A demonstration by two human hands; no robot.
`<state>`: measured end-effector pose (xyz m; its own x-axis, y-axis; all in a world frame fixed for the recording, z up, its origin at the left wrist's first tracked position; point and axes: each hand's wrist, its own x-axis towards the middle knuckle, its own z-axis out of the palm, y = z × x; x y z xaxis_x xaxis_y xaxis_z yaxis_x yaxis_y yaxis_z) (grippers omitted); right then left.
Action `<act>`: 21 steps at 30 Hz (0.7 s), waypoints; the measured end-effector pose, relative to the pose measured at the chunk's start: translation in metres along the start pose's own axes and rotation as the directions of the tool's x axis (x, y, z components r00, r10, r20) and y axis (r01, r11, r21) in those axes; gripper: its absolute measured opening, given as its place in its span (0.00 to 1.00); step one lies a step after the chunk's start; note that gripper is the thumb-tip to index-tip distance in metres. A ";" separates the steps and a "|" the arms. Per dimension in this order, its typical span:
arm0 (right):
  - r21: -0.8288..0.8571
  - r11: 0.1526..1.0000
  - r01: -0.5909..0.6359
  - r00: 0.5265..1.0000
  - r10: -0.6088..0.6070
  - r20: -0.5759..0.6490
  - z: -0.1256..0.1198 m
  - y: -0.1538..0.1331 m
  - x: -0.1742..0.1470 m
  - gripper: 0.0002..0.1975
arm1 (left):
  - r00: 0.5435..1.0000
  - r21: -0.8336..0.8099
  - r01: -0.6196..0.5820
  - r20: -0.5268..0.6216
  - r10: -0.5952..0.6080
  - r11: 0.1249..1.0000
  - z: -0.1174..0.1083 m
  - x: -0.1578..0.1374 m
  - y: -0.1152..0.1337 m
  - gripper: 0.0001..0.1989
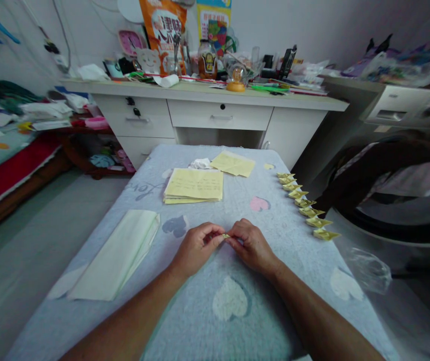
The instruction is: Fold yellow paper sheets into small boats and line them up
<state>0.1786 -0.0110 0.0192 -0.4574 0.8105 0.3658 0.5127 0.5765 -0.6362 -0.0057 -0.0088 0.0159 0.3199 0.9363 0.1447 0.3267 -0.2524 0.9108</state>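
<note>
My left hand [202, 245] and my right hand [251, 243] meet over the middle of the cloth-covered table [185, 321]. Pinched between the fingertips of both is a small folded yellow paper [226, 235]; fingers hide most of it. Beyond my hands lies a stack of yellow paper sheets [194, 184] with faint writing. Several folded paper boats [322, 222] stand in a row along the table's right edge. To the left of my left hand rests a folded pale sheet [119, 255].
Behind the paper stack are more yellow sheets [233, 164] and a crumpled white tissue [200, 164]. A white desk [220, 117] crowded with jars and bags stands at the far side. A washing machine [410, 108] is on the right, a bed [15, 160] on the left.
</note>
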 end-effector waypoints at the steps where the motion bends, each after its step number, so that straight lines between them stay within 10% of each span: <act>1: -0.013 1.000 0.004 1.000 -0.004 0.000 0.000 0.000 0.000 0.13 | 1.000 0.039 -0.013 0.004 0.013 0.999 0.000 0.000 0.000 0.07; 21: -0.119 0.993 0.019 0.999 -0.021 -0.024 0.005 0.004 0.002 0.12 | 0.999 0.082 -0.035 -0.032 0.038 0.996 0.001 0.003 -0.001 0.04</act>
<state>0.1762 -0.0078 0.0136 -0.4509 0.8002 0.3955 0.5869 0.5996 -0.5441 -0.0045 -0.0062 0.0150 0.3037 0.9333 0.1914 0.3868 -0.3044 0.8705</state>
